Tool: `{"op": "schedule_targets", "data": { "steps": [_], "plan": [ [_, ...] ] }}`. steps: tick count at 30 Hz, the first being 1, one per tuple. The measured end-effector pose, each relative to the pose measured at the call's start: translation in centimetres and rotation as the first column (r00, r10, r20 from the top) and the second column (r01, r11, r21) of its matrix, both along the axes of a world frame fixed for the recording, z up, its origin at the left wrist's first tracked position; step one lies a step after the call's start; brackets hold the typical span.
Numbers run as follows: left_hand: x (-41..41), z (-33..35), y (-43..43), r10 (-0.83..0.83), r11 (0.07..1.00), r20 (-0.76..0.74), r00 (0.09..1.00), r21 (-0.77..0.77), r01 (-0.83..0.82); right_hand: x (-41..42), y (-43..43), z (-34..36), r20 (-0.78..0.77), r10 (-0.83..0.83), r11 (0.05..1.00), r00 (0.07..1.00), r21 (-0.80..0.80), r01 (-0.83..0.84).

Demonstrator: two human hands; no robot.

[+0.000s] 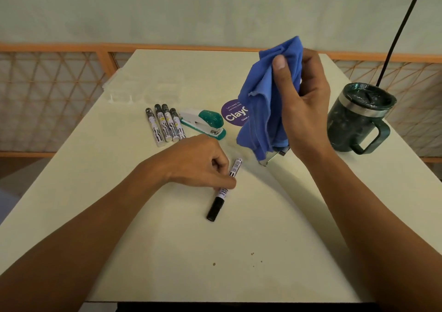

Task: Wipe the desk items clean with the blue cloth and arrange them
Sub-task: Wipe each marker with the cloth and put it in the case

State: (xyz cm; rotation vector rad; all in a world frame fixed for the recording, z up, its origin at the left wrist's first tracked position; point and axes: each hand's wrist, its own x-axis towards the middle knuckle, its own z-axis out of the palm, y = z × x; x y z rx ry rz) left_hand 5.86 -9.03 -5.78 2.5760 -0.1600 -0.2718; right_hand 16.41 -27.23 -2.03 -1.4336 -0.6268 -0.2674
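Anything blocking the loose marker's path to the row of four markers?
Nothing visible lies on the table between the loose marker, pinched by the left hand, and the marker row. The stapler sits close beside the row's right end, so that side is taken.

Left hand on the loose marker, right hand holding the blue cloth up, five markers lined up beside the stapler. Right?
One error: the head view shows four markers lined up beside the stapler, not five. The rest holds: left hand on the loose marker, right hand holding the blue cloth up.
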Motion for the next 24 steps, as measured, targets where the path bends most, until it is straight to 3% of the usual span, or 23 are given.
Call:
{"op": "schedule_targets", "data": {
  "steps": [7,13,18,24],
  "plan": [
    [0.5,-0.1,2.1,0.069,0.963,0.123,0.99,-0.268,-0.034,0.8,-1.0,2.1,0.073,-0.026,0.999,0.997,0.028,0.024],
    [0.8,-0.2,2.4,0.255,0.899,0.394,0.883,-0.433,-0.067,0.9,-0.5,0.7,-0.045,-0.013,0.991,0.999,-0.13,0.007],
    [1.0,-0.1,1.6,0.341,0.909,0.589,0.733,-0.407,-0.095,0.4,0.8,-1.1,-0.18,0.058,0.962,0.982,-0.254,-0.103],
    [1.9,-0.7,1.6,0.226,0.969,0.718,0.658,-0.237,-0.074,-0.8,1.5,-1.4,-0.193,0.283,0.901,0.939,-0.282,-0.329]
  ]
}}
